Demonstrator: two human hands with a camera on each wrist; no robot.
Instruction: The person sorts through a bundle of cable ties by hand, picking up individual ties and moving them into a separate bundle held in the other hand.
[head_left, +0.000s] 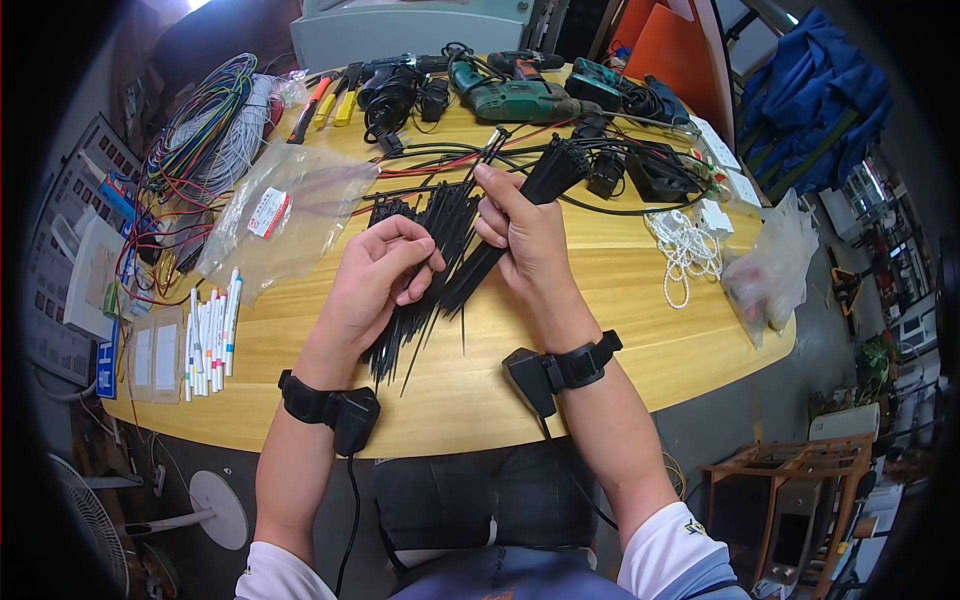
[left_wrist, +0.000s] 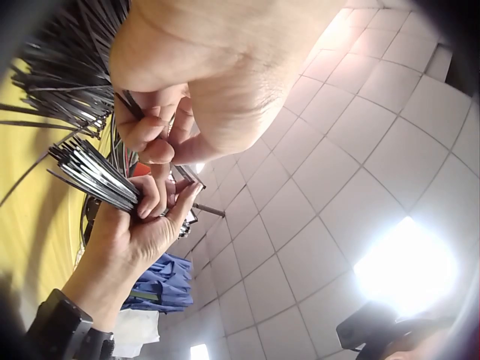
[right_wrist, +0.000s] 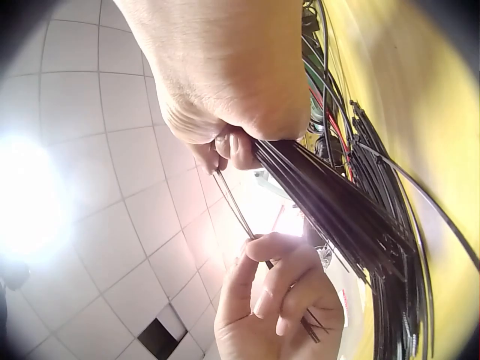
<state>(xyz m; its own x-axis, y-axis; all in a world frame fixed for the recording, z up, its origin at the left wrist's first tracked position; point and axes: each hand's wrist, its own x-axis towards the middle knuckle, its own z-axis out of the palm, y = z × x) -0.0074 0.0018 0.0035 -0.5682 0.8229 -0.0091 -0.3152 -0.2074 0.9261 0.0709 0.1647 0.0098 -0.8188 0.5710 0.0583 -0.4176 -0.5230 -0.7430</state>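
Fingers of the right hand (head_left: 522,238) clamp a bundle of cable ties (head_left: 548,175), heads pointing to 1 o'clock above the table (head_left: 640,310). The left hand (head_left: 378,272), at its 8 o'clock, pinches a single tie over the loose heap (head_left: 425,225).

Left wrist view: thumb and fingertips (left_wrist: 154,131) are closed on the single tie.

Right wrist view: the single tie (right_wrist: 234,206) runs between both hands.

The step looks like adding singles to the bundle. Next, the right grip must ease without spilling.
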